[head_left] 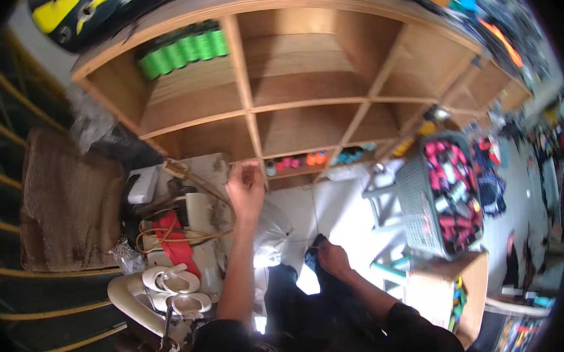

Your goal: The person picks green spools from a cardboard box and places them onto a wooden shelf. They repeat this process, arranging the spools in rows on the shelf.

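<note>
- A sewing workshop, it seems
- Green thread cones [185, 51] stand by the upper left corner of a wooden shelf [310, 106]
- Orange spools [316, 158] line its lower edge
- Pink bundles [456, 227] fill a basket [415, 195]

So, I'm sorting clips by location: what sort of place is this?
Likely a sewing workshop or its thread store: green spools in a wooden shelf, orange spools lower down, and a basket heaped with pink and pale pieces.
</note>
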`<state>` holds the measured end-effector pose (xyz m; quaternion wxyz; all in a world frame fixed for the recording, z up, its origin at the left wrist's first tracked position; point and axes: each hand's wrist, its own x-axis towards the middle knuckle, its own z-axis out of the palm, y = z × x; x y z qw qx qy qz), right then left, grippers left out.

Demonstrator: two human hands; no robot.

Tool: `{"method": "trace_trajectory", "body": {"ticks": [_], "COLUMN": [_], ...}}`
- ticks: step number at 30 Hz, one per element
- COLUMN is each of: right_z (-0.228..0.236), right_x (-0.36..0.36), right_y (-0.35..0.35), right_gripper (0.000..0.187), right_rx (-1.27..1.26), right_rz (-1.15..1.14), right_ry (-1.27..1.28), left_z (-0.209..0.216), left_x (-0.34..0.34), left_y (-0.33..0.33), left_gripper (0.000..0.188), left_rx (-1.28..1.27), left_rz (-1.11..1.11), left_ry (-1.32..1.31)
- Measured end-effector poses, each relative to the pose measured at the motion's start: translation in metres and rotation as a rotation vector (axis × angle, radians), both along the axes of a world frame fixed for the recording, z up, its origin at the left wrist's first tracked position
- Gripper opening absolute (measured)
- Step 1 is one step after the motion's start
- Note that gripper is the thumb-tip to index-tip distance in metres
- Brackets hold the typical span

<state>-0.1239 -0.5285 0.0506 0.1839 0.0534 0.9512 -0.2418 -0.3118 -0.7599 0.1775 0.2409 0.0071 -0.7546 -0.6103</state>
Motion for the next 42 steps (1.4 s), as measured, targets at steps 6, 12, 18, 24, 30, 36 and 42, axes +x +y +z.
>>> {"method": "trace_trajectory", "body": {"ticks": [6,12,18,24,30,36,42], "right_z": [-0.082,-0.104,-0.096,-0.039,0.051,0.092,0.026], "right_x": [0.194,0.337,0.452,0.461,0.448,0.457,0.489], "right_y": [0.172,0.244,0.263,0.275,0.32,0.387,0.506], "right_gripper": [0.042,0.037,0.029,0.011,0.015,0.01,0.015], "right_rx": [0.185,0.029,-0.186,-0.279,-0.319,-0.118,0.307], "right_rz": [-0.171,-0.963,-1.158,-1.287,-1.456,-1.626,-1.49], "right_ry": [-0.552,-0.444,-0.375,0.322,0.641,0.782,0.52], "left_z": [-0.105,-0.187,-0.177,-0.099,-0.019,-0.056,-0.165], "left_x": [0.117,0.202,0.271,0.332,0.396,0.412,0.373], "left_y": [0.046,0.039,0.183,0.36,0.539,0.661,0.736], "left_gripper": [0.019,0.027,0.025,0.016,0.015,0.019,0.024], "left_rx": [-0.201,-0.289,-0.342,-0.605,-0.533,-1.028,-1.902], "left_rz": [-0.667,-0.862,-0.832,-1.33,-1.682,-1.856,-1.729], "left_ry": [-0.327,-0.972,-1.051,-0.363,0.004,0.48,0.669]}}
